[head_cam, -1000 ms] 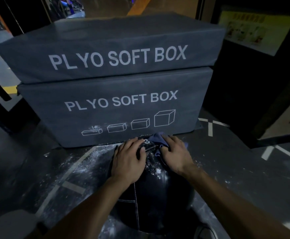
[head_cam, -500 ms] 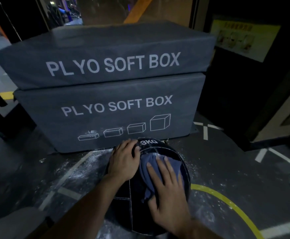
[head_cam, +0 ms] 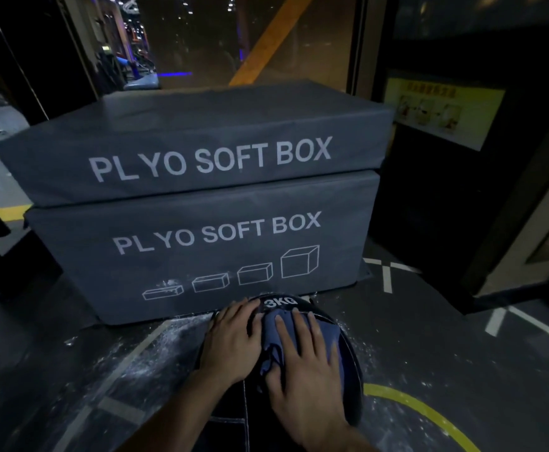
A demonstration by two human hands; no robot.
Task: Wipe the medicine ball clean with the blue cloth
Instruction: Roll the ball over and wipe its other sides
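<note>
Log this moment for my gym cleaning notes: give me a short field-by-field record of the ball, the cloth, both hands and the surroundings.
ball: black round leather medicine ball marked 3KG, on the floor against the lower box
cloth: crumpled blue fabric cloth lying on top of the ball
right hand: right hand flat on the cloth, fingers straight, pressing it to the ball
left hand: left hand resting bare on the ball's left side, steadying it
behind: two stacked grey PLYO SOFT BOX foam boxes
floor: dark rubber floor with white powder scattered around the ball
</note>
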